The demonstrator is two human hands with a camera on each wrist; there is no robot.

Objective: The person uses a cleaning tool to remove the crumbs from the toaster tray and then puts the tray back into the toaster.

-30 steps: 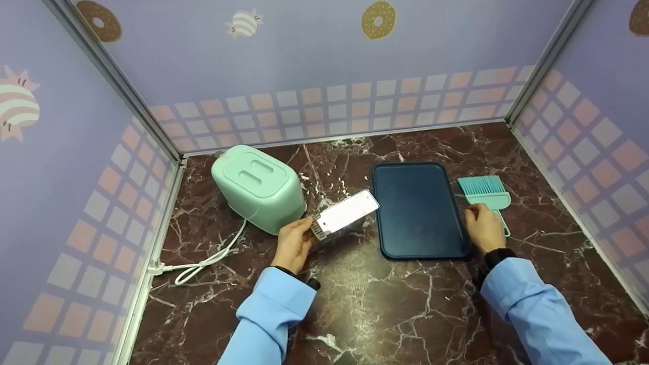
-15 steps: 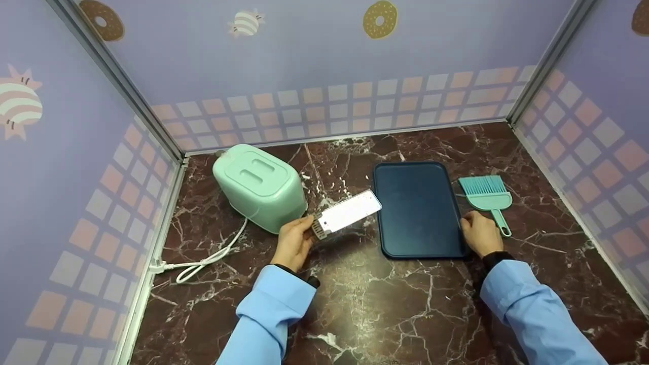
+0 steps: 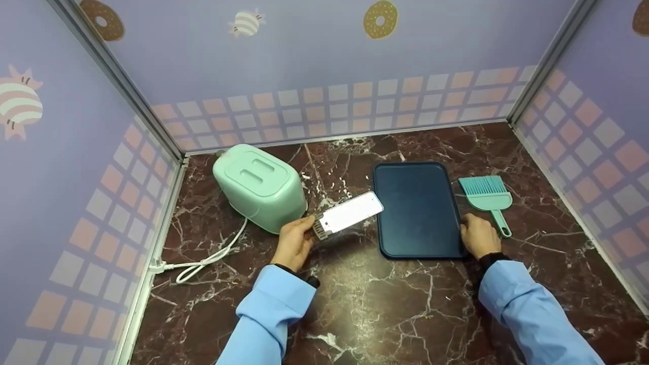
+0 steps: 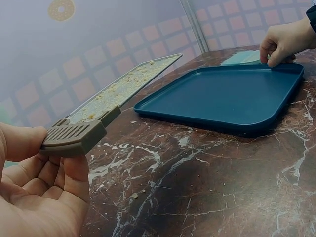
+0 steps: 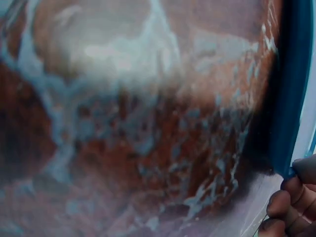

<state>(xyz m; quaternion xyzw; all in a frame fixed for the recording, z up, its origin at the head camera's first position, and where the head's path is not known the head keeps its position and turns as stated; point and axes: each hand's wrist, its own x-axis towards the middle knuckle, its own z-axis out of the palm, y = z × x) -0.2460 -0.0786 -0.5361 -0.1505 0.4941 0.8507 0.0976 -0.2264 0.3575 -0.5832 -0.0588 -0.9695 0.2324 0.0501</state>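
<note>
Between thumb and fingers my left hand [image 3: 294, 243] pinches the brown slotted handle of a crumb tray [image 4: 126, 86]. Its long pale plate, strewn with crumbs in the left wrist view, reaches toward the dark blue serving tray [image 3: 418, 210] and overlaps its left edge in the head view. At that serving tray's right side, my right hand [image 3: 480, 235] pinches the rim, thumb on top and fingers curled below; the right wrist view shows these fingers [image 5: 291, 202] at the blue edge. Left of the crumb tray stands a mint-green toaster [image 3: 263, 192].
A mint-green brush [image 3: 489, 197] lies right of the serving tray, bristles away from me. The toaster's white cord [image 3: 205, 263] loops on the marbled brown tabletop [image 3: 385, 304] at left. Patterned lilac walls [image 3: 304, 61] enclose the back and both sides.
My right hand has drawn slightly left and toward me, off the brush handle, onto the serving tray's rim. The crumb tray has shifted a little right; my left hand keeps its hold.
</note>
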